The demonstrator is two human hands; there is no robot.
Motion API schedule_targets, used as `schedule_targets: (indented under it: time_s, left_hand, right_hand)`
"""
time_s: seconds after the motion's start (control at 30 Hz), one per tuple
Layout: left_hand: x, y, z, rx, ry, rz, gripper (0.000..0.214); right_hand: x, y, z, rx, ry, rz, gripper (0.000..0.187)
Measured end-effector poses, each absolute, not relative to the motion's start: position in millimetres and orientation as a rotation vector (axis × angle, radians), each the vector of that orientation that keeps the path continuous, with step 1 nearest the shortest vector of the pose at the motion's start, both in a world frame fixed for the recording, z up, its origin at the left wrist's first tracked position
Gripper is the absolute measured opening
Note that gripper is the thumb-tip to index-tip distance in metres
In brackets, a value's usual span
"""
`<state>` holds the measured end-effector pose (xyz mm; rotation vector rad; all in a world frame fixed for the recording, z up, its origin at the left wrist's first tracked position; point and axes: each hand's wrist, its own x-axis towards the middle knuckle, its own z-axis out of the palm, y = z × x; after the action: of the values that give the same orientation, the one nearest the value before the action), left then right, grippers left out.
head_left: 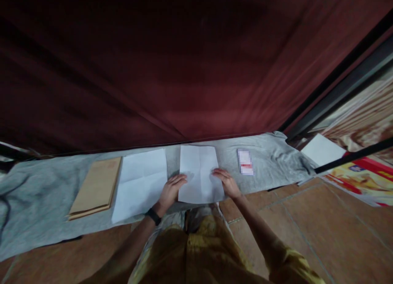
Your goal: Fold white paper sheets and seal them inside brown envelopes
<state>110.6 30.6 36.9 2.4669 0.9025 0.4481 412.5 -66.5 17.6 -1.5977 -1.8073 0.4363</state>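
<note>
A white sheet of paper (pixel 201 161) with crease lines down and across it lies in front of me on a grey cloth. At its left edge, my left hand (pixel 172 189) grips it with the fingertips over the paper. My right hand (pixel 227 181) holds the right edge, its fingers bent onto the sheet. Both thumbs are hard to make out. Left of my left hand is another creased white paper (pixel 141 179), lying flat. Beside that rests a stack of brown envelopes (pixel 96 185).
The grey cloth (pixel 270 161) covers a long narrow surface, with a small white and red packet (pixel 245 163) to the right. A dark red curtain (pixel 190 79) hangs behind. Dark metal bars (pixel 337 83), a white sheet (pixel 324 151) and a colourful printed box (pixel 365 177) are at far right.
</note>
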Motion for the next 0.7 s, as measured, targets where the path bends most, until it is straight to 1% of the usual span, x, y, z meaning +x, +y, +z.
schedule_targets:
  time_s: [0.17, 0.27, 0.43, 0.6, 0.7]
  left_hand:
    - [100.9, 7.5, 13.3, 2.602, 0.904, 0.128, 0.049]
    - [94.6, -2.2, 8.5, 2.677, 0.912, 0.063, 0.061]
    - [92.8, -0.2, 12.6, 2.803, 0.926, 0.151, 0.064]
    - [98.0, 15.2, 10.0, 2.976, 0.826, 0.28, 0.065]
    - [93.8, 16.3, -3.7, 3.019, 0.88, 0.288, 0.066]
  right_hand:
    - [410.8, -99.2, -5.8, -1.569, -2.084, 0.519, 0.061]
    - [411.9, -110.2, -7.8, -1.533, -2.163, 0.579, 0.063]
    - [421.5, -104.8, -3.6, -1.53, -2.132, 0.527, 0.057]
    - [425.8, -79.7, -9.6, -1.487, -2.09, 0.327, 0.062]
    - [423.8, -74.6, -22.0, -1.44, -2.134, 0.289, 0.065]
